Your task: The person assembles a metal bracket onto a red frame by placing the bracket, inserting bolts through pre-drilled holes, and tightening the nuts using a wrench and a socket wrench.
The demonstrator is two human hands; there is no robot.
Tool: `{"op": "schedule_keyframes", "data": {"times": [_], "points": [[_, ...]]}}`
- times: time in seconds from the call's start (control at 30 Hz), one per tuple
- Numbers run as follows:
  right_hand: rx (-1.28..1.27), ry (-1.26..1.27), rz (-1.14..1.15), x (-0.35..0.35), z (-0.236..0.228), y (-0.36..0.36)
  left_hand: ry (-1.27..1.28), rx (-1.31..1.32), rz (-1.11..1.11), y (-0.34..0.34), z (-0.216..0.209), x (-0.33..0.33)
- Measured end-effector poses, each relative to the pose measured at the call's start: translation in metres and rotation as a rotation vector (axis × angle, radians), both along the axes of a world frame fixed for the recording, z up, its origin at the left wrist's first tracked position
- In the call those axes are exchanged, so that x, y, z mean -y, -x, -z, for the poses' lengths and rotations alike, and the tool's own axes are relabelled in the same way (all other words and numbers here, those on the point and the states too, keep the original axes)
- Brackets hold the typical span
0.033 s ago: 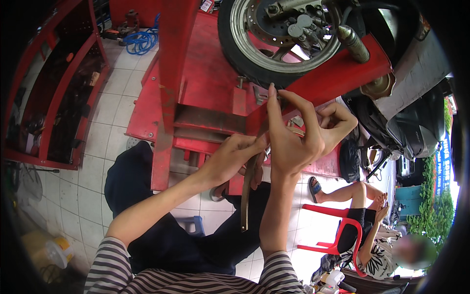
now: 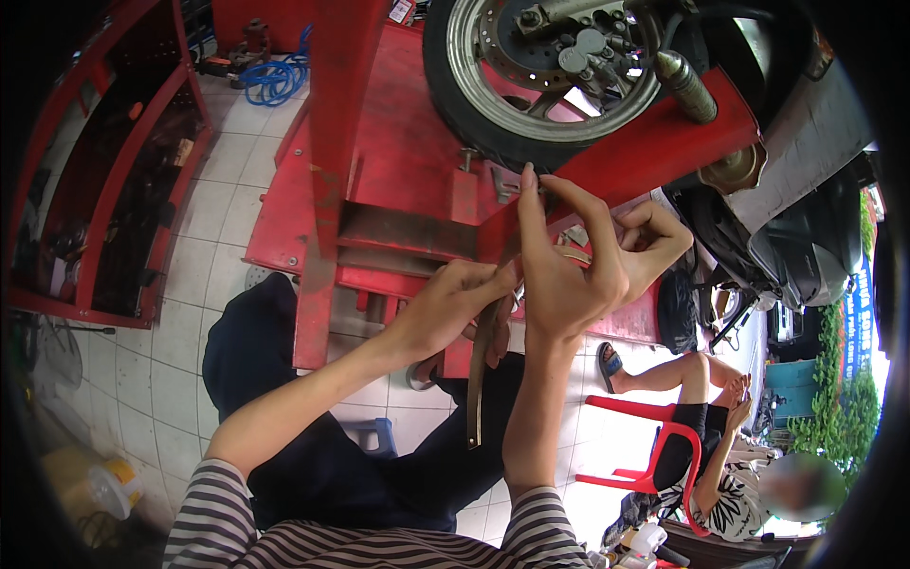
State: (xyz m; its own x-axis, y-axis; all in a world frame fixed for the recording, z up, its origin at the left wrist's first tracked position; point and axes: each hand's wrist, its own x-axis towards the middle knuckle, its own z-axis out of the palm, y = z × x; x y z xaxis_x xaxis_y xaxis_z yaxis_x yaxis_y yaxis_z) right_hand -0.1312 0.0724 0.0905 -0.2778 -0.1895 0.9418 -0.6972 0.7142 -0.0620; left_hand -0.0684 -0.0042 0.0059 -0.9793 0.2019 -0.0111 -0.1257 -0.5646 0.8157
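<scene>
Left hand [image 2: 455,302]: closed in a pinch on a narrow, brownish metal strip [image 2: 478,389], thumb on the near side, fingertips just showing behind. Head view, sole view; clock face centred on the two hands. Strip hangs from the pinch toward 6 o'clock, slightly bowed, small hole near its lower end; its upper part passes out of sight at the hands.

Right hand [image 2: 578,284]: raised just beside the left, on its 3 o'clock side. Leftmost digit points to 12; the others are bent. Cannot tell whether it grips anything. A brass-coloured curved edge [image 2: 574,254] shows behind its fingers; whether it belongs to the strip is unclear.

Surroundings: wheel [image 2: 512,66] with drilled brake disc at 12 o'clock, above a red platform [image 2: 398,123]. Red beam [image 2: 645,137] runs out toward between 1 and 2; red post [image 2: 336,133] stands between 10 and 11, blue hose [image 2: 270,83] coiled farther out that way. Red rack [image 2: 81,311] at 9. Dark motorcycle [image 2: 806,247] at 3. Red chair [image 2: 633,408] near 5, bearing a seated person [image 2: 735,498], hands together near the knee. Blue stool [image 2: 382,436] between 7 and 8, partly covered by dark trousers [image 2: 284,455].
</scene>
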Motion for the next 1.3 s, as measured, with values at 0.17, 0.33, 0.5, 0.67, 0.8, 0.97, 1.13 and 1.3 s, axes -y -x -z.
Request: {"op": "schedule_keyframes", "data": {"times": [0.17,0.33,0.5,0.67,0.8,0.97,1.13,1.3], "points": [[-0.017,-0.045,0.02,-0.004,0.003,-0.001,-0.009,-0.005,0.01,-0.002,-0.002,0.002],[0.051,0.073,-0.031,-0.005,0.008,0.004,-0.03,0.007,0.0,-0.003,-0.004,0.001],[0.005,0.025,-0.031,-0.008,0.012,0.01,0.002,-0.009,0.005,-0.001,-0.002,0.001],[0.079,0.056,-0.018,-0.004,0.011,0.003,0.01,0.004,0.01,-0.002,-0.004,0.002],[0.086,0.089,-0.039,-0.006,0.015,0.003,0.016,-0.009,0.006,-0.001,-0.001,0.002],[0.031,0.099,-0.052,-0.012,0.022,0.003,0.011,-0.017,0.026,-0.001,-0.001,0.001],[-0.046,0.034,0.012,-0.014,0.021,-0.001,0.017,-0.002,0.008,-0.002,-0.005,0.002],[0.07,-0.036,-0.042,-0.028,0.027,-0.008,0.08,-0.01,0.014,-0.003,-0.005,0.005]]}}
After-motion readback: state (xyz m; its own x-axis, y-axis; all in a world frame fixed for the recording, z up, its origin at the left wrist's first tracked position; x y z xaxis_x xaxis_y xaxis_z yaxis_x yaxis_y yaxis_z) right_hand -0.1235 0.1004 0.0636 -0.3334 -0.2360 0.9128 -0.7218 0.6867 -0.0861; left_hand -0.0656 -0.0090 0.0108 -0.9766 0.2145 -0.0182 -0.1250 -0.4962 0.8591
